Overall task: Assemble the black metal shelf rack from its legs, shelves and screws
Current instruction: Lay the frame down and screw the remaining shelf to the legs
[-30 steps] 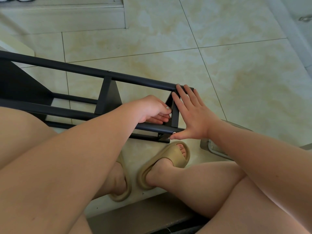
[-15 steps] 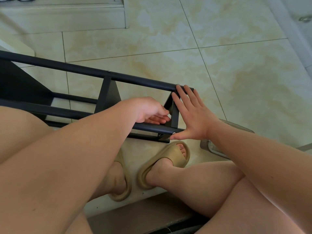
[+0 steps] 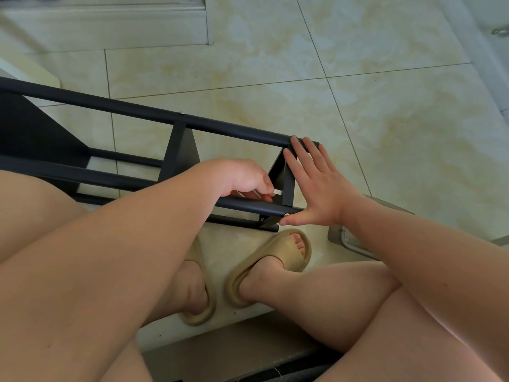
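The black metal rack (image 3: 137, 111) lies on its side on the tiled floor, its legs running from the left edge to the middle. My right hand (image 3: 319, 188) presses flat against the rack's end; its fingers reach the upper leg's tip and its thumb lies beside a silver screw (image 3: 286, 215) in the lower leg. My left hand (image 3: 242, 177) is curled just inside the end shelf panel (image 3: 287, 186), above the lower leg. It pinches a thin pale tool (image 3: 276, 192), perhaps a hex key, whose tip points at the panel. Another screw (image 3: 181, 113) sits in the upper leg.
My feet in beige slippers (image 3: 286, 252) rest on the floor right below the rack's end. A grey-white object (image 3: 349, 238) lies by my right forearm. A raised pale step (image 3: 110, 26) runs along the top left.
My left hand has turned a little at the end panel, and the pale tool tip now shows past its fingertips. My right hand and the rack have stayed in place.
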The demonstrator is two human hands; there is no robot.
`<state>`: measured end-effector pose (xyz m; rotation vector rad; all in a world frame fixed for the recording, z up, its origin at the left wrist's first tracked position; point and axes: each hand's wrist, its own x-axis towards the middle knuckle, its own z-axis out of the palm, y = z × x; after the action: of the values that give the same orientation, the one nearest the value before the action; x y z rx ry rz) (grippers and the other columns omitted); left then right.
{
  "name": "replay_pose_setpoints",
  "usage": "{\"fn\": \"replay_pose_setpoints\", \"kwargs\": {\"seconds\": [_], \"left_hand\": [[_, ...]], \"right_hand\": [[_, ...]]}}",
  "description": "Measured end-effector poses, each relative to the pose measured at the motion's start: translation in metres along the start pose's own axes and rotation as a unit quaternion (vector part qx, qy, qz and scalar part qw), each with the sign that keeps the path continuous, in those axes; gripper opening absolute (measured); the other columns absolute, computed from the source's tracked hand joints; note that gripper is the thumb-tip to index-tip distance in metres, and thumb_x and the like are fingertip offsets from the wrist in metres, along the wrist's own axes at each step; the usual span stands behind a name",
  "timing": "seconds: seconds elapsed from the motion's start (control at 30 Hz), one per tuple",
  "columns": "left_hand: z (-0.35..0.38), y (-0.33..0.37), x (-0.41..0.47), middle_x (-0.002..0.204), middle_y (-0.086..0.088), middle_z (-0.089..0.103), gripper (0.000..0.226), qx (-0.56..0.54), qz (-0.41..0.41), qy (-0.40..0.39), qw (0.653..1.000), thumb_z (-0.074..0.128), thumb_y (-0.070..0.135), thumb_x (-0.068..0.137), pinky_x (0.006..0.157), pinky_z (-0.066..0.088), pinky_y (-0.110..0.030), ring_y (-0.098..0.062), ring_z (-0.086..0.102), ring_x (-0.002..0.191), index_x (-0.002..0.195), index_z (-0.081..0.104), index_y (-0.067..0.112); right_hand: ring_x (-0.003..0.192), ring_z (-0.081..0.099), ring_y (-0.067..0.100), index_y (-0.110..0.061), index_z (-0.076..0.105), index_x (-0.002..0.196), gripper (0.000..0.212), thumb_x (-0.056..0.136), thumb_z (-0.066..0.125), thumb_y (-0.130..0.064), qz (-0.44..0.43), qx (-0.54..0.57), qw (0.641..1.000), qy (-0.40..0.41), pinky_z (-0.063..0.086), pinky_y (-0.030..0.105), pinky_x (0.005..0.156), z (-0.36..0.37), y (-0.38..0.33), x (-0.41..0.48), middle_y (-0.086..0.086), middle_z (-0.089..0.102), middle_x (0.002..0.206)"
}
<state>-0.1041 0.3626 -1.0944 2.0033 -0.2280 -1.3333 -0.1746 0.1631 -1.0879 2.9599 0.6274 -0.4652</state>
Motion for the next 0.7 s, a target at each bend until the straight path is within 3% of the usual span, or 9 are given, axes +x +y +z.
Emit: {"fn": "replay_pose_setpoints", "kwargs": {"seconds": [0.17,0.4,0.57,0.7], "left_hand": [[0.001,-0.001,0.003,0.090,0.008,0.064,0.019,0.081,0.009,0.007,0.997,0.063,0.030,0.096,0.086,0.043,-0.033,-0.021,0.057,0.097,0.078,0.068,0.035],[0.002,-0.001,0.005,0.090,0.014,0.064,0.024,0.144,0.022,-0.022,0.989,0.061,0.023,0.096,0.094,0.043,-0.034,-0.023,0.059,0.108,0.076,0.067,0.035],[-0.004,-0.005,0.005,0.094,0.017,0.065,0.014,0.134,0.025,-0.012,0.991,0.066,0.034,0.093,0.096,0.044,-0.034,-0.017,0.059,0.105,0.081,0.068,0.041],[-0.011,-0.007,0.004,0.082,0.014,0.075,0.004,0.093,0.050,0.026,0.994,0.074,0.030,0.088,0.076,0.054,-0.023,-0.009,0.070,0.084,0.088,0.075,0.034]], "right_hand": [[0.154,-0.016,0.036,-0.009,-0.007,0.161,0.137,0.066,0.028,-0.102,-0.001,-0.001,1.000,0.002,-0.007,0.051,0.125,0.000,0.000,-0.001,0.016,-0.014,0.167],[0.154,-0.016,0.036,-0.009,-0.007,0.161,0.138,0.065,0.029,-0.102,-0.001,-0.004,1.000,0.001,-0.005,0.052,0.125,0.000,-0.001,-0.001,0.016,-0.015,0.167],[0.154,-0.016,0.035,-0.010,-0.007,0.161,0.138,0.065,0.029,-0.102,0.001,-0.003,1.000,0.000,-0.006,0.051,0.125,0.000,0.000,-0.001,0.015,-0.015,0.167],[0.154,-0.016,0.035,-0.011,-0.008,0.161,0.136,0.066,0.026,-0.103,-0.002,-0.001,1.000,0.006,-0.006,0.051,0.125,0.001,0.001,0.000,0.015,-0.014,0.168]]}}
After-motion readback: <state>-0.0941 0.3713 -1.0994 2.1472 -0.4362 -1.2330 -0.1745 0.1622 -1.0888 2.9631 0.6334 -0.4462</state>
